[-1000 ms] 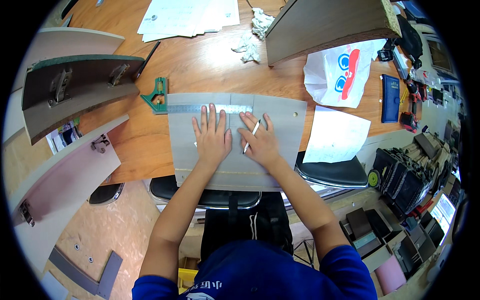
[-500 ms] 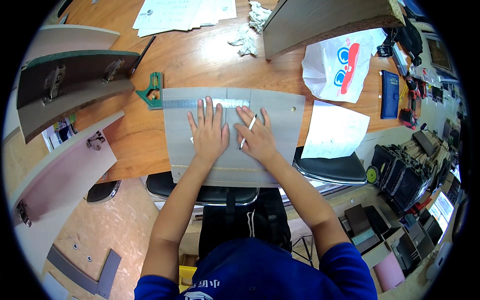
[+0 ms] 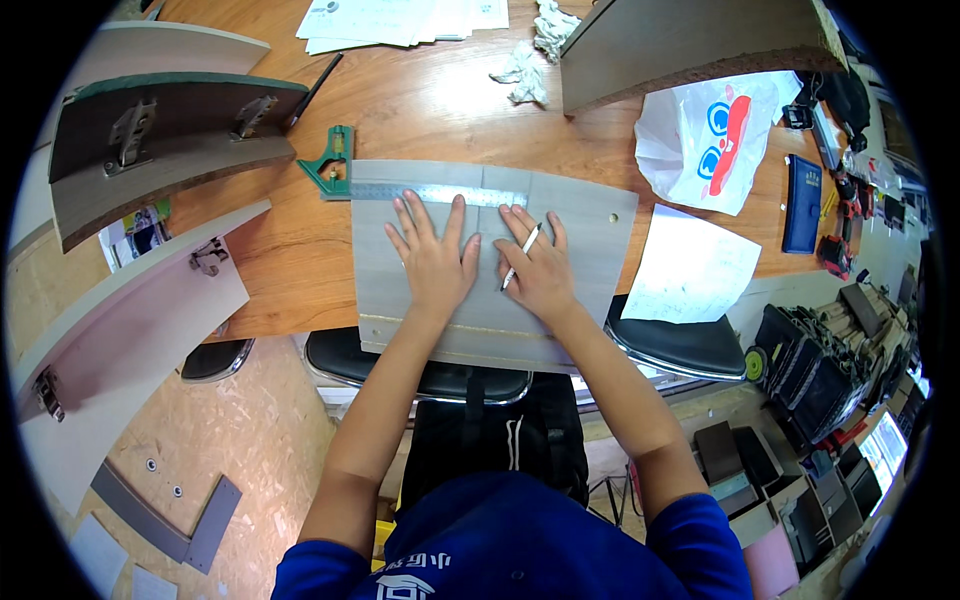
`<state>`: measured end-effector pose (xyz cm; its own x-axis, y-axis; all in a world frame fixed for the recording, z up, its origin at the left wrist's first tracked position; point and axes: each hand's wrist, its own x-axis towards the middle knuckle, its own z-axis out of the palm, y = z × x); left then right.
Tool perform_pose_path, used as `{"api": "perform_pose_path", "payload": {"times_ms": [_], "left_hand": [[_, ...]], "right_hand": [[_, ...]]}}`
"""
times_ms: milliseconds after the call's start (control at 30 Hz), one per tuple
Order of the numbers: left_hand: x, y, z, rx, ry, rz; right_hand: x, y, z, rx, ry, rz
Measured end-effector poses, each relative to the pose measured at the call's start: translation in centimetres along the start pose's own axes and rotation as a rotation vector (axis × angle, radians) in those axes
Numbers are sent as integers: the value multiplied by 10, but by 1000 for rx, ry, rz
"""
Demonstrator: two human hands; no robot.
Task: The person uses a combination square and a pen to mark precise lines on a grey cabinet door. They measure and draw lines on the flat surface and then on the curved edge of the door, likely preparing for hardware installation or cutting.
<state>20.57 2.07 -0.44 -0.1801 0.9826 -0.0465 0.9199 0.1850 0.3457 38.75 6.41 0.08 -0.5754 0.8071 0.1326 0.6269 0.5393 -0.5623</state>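
Observation:
A grey board lies on the wooden table in front of me, its near edge overhanging. Across its far part runs the steel blade of a combination square, whose green head sits at the board's left edge. My left hand is spread flat on the board, fingertips at the blade. My right hand rests just right of it, with a white pen held slantwise between its fingers. Its fingertips reach the blade's right end, near a thin line on the board.
Brown panels with hinges stand at left, and another brown panel at far right. A white plastic bag, a paper sheet and a blue notebook lie at right. Black stools stand under the table edge.
The whole view has shifted and tilted slightly, so the table things appear farther right. My left fingers are spread a little wider. The right hand still holds the pen at the blade's end.

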Motion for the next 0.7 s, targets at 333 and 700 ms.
{"api": "perform_pose_path", "payload": {"times_ms": [333,700], "left_hand": [[4,-4,-5,5,-1,34],[4,-1,-7,38,-55,19]], "right_hand": [[2,1,0,-8,-38,-3],[1,0,2,-21,4,3]]}}
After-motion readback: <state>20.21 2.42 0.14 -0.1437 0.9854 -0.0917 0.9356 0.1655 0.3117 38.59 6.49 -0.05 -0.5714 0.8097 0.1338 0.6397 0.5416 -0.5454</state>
